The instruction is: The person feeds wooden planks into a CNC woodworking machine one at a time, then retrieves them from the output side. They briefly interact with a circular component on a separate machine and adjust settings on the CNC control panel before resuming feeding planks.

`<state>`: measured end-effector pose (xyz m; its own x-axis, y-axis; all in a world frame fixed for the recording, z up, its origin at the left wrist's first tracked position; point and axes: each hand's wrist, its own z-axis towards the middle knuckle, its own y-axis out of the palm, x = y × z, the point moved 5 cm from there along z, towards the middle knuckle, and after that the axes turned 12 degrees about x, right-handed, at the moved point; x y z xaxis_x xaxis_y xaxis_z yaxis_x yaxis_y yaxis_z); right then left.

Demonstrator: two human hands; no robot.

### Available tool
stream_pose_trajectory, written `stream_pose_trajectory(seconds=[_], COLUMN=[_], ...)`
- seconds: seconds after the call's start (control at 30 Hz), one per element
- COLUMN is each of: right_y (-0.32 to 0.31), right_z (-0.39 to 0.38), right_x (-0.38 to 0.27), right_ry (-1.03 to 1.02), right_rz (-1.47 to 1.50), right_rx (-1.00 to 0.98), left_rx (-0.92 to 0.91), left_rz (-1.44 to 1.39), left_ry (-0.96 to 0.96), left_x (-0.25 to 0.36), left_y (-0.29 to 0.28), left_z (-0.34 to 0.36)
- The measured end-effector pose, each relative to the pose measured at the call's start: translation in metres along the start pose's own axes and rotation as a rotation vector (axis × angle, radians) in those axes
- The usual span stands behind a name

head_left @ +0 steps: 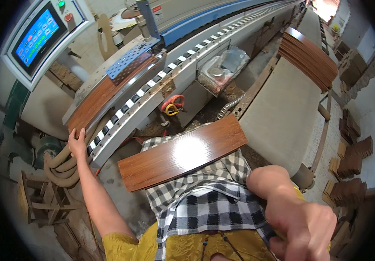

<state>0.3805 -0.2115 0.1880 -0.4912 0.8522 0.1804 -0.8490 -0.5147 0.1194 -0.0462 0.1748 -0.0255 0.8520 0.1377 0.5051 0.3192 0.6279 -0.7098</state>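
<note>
Brown plank (97,101) ends against the left fingers (72,135).

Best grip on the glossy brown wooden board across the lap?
Glossy brown rectangular wooden board: probably its left short end, from the left, pinching top and underside. It lies broad face up, that end jutting past the checked cloth.

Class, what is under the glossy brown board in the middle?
Checked cloth shows along both long edges of the board; whatever lies directly beneath it is covered.
</note>
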Motion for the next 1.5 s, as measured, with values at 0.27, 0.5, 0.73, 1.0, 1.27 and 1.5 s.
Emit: stream_pose_trajectory(seconds=[0.27,0.5,0.73,1.0,1.27,1.5], right_y=[-0.003,-0.023,-0.096,-0.163,-0.191,-0.224], right_z=[-0.002,-0.004,-0.093,-0.242,-0.284,-0.314], right_x=[-0.001,0.003,-0.015,-0.047,-0.046,-0.088], right_ry=[0.227,0.311,0.655,0.914,1.368,1.369], right_rz=[0.223,0.252,-0.751,-2.131,-2.189,-1.925], right_rx=[0.033,0.088,0.415,-0.115,-0.035,0.497], left_rx=[-0.022,-0.023,-0.004,-0.002,0.000,0.078], left_rz=[-0.076,-0.060,0.123,-0.120,-0.391,-0.451], left_ry=[0.040,0.055,0.026,0.125,0.095,0.042], left_x=[-0.023,0.000,0.062,0.090,0.074,0.076], left_y=[-0.001,-0.006,-0.008,0.030,0.036,0.031], left_z=[0.014,0.010,-0.014,-0.026,-0.024,-0.027])
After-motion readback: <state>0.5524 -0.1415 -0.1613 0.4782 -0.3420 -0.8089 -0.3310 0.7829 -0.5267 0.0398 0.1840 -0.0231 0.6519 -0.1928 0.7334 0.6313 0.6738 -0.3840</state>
